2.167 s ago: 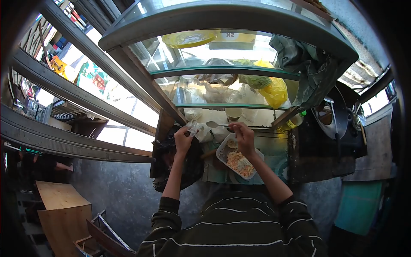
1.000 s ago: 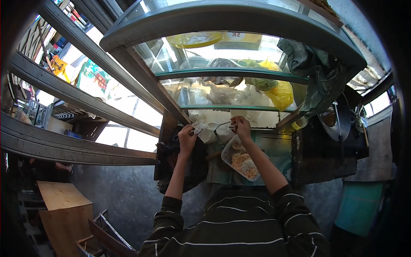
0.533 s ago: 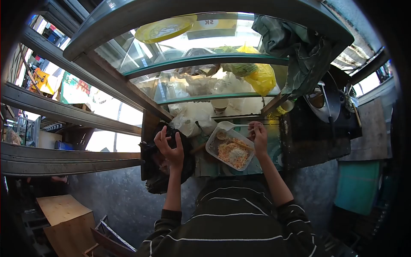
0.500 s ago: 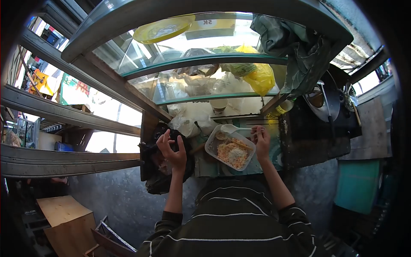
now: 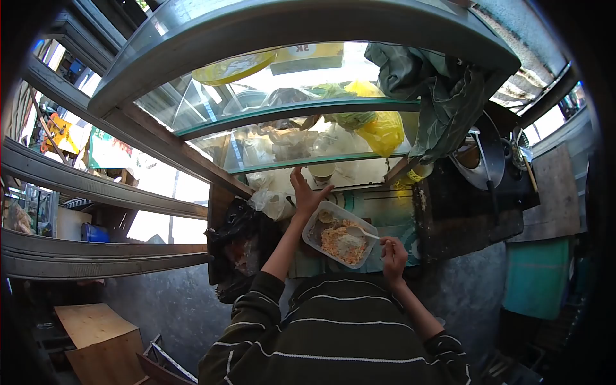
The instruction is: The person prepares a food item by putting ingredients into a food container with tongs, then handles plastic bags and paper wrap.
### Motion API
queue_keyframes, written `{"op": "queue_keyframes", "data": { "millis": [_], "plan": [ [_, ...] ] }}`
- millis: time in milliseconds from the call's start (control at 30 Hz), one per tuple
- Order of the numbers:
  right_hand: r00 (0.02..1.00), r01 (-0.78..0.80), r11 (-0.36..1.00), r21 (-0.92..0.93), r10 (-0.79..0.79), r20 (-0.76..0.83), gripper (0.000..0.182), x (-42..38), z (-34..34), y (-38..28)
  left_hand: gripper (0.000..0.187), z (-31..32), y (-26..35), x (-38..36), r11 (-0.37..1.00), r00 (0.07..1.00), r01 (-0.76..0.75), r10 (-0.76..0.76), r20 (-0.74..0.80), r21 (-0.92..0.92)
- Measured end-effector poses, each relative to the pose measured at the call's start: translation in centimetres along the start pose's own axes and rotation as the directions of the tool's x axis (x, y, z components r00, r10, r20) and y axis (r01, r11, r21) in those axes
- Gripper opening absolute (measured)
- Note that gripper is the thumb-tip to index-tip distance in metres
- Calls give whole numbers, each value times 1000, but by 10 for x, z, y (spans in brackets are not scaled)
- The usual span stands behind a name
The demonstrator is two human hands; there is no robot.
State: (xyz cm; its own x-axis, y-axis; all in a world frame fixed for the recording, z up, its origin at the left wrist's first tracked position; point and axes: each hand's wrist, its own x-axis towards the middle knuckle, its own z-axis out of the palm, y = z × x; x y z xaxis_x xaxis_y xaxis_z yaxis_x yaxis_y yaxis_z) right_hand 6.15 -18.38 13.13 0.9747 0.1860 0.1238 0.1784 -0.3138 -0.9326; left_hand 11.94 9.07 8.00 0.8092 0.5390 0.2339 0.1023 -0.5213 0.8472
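Note:
My right hand is closed round the handle of a white spoon. The spoon's bowl rests on an orange shredded mixture with white powder, inside a clear plastic container. A small pale round piece lies in the container's far left corner. My left hand reaches forward past the container's left corner, thumb and fingers apart, holding nothing. Its fingertips are close to a paper cup standing at the edge of the glass case.
A black plastic bag sits left of the container, with a clear plastic bag behind it. The glass case overhangs the counter and holds a yellow bag. A grey cloth hangs at its right, near a wok.
My left hand has moved from above the black bag forward and right towards the cup. My right hand has come down nearer me, and the spoon's bowl has moved from the container's far rim onto the mixture.

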Motion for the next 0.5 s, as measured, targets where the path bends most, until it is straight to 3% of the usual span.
{"op": "queue_keyframes", "data": {
  "millis": [33,100,133,233,300,367,433,500],
  "plan": [
    [1000,5,1000,1,-5,-7,14,8,3,0,108,4,-4,4,1000,1000,-8,8,0,-3],
    [946,-219,852,475,304,-109,21,33,12,0,114,15,-11,11,997,997,-73,73,5,10],
    [915,-292,793,535,395,-86,23,44,16,-4,116,19,-15,14,996,996,-87,86,-2,-18],
    [876,-366,723,586,480,-44,23,69,28,-6,116,32,-28,21,984,994,-102,96,-48,-148],
    [874,-373,715,591,485,-35,24,83,36,-11,115,36,-30,26,984,991,-124,116,-66,-129],
    [870,-385,707,593,493,-24,24,98,45,-14,111,35,-26,26,998,999,13,-10,46,-55],
    [881,-371,691,620,472,1,24,114,59,-11,102,40,-33,27,993,1000,-2,1,-11,-119],
    [875,-387,700,601,484,-1,25,129,75,-8,94,40,-29,29,968,992,126,-118,49,-218]
  ]
}}
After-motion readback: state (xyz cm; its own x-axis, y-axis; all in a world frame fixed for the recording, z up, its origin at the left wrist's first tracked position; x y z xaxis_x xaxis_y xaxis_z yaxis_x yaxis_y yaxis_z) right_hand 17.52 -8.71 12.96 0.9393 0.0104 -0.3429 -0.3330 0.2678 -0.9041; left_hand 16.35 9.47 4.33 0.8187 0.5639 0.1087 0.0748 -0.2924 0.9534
